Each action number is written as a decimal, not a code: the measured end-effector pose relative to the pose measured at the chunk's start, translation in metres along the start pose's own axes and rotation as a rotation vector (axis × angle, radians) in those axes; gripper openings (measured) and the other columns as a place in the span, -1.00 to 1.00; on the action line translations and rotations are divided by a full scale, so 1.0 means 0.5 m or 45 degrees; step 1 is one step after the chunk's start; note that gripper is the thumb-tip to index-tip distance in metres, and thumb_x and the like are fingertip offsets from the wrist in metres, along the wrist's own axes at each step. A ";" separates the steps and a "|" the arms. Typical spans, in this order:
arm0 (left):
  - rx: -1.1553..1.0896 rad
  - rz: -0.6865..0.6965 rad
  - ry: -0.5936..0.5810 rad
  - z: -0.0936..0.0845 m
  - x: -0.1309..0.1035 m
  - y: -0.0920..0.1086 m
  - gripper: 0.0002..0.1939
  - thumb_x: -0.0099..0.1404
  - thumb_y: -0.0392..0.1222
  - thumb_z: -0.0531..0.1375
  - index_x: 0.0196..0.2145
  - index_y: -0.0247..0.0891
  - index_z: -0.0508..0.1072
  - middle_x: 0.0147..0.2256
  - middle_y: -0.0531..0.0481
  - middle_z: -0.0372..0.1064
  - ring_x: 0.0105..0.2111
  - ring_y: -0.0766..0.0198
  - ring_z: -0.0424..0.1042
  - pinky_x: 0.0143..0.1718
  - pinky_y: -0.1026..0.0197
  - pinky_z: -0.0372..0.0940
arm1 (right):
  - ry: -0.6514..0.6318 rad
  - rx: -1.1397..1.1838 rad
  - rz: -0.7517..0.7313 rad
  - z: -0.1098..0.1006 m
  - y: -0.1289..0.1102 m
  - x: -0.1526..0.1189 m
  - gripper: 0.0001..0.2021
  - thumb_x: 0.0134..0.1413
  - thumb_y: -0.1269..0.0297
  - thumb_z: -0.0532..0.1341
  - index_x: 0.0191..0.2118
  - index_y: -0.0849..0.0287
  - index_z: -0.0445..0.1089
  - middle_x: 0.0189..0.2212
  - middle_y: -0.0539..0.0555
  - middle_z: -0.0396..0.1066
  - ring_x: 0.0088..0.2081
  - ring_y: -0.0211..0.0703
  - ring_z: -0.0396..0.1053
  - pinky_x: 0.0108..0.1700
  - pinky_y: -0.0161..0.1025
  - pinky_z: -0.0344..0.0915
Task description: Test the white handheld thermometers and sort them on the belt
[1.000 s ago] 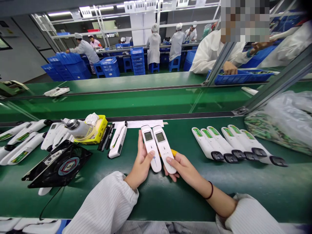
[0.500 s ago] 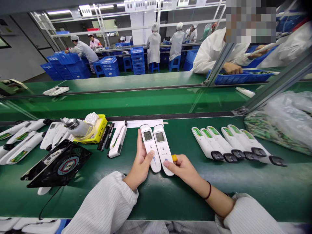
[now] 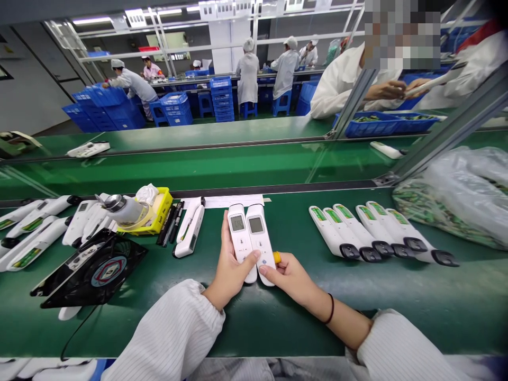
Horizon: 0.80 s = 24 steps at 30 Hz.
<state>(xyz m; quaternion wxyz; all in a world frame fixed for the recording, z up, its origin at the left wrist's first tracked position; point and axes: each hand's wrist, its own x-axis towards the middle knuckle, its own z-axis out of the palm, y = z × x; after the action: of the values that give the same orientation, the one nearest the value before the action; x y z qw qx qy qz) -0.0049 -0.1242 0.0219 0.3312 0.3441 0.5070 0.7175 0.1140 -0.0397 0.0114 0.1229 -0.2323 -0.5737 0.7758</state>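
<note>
Two white handheld infrared thermometers stand side by side in my hands, screens facing me. My left hand (image 3: 230,272) is closed around the left thermometer (image 3: 238,241), its fingers behind the body. Its thumb stretches across to the right thermometer (image 3: 259,241), near that one's lower button. My right hand (image 3: 296,278) grips the right thermometer low on its handle, thumb in front. A yellow cover (image 3: 277,257) sits on a right-hand finger. Digits show on the left screen (image 3: 238,223); on the right screen (image 3: 256,225) I can make out none.
Several white thermometers with open battery bays (image 3: 349,227) lie at right, before a plastic bag (image 3: 456,196). To the left are a black fan (image 3: 107,272), a yellow basket (image 3: 161,217), pens (image 3: 172,225) and more thermometers (image 3: 39,238). Across the bench, a co-worker's hands (image 3: 384,90) are above blue trays (image 3: 371,127).
My left thumb has shifted right, from the left thermometer's button to the right thermometer. Characters on the right screen have vanished. The co-worker's hand has risen from the tray.
</note>
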 end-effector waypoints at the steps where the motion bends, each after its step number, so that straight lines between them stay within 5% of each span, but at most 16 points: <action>1: 0.009 0.009 0.001 0.000 0.000 0.000 -0.03 0.20 -0.16 0.26 0.31 0.02 -0.34 0.31 -0.06 -0.11 0.21 0.10 0.11 0.11 0.15 0.20 | -0.001 -0.005 -0.010 0.000 0.001 0.000 -0.56 -0.20 -0.06 0.36 -0.34 0.26 0.48 -0.42 0.09 0.51 -0.38 -0.16 0.42 -0.29 -0.22 0.33; 24: 0.070 0.011 -0.002 -0.005 0.001 0.000 -0.05 0.20 -0.14 0.26 0.31 -0.03 -0.31 0.33 -0.07 -0.20 0.27 0.09 -0.02 0.17 0.14 0.11 | 0.003 -0.152 0.012 -0.005 -0.005 0.000 -0.55 -0.16 -0.10 0.32 -0.37 0.27 0.46 -0.54 0.01 0.44 -0.53 -0.28 0.29 -0.48 -0.33 0.18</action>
<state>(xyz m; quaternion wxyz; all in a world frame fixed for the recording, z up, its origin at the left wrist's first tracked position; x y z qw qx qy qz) -0.0072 -0.1251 0.0213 0.3190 0.3557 0.5248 0.7045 0.1148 -0.0369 0.0135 0.1061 -0.2429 -0.6177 0.7404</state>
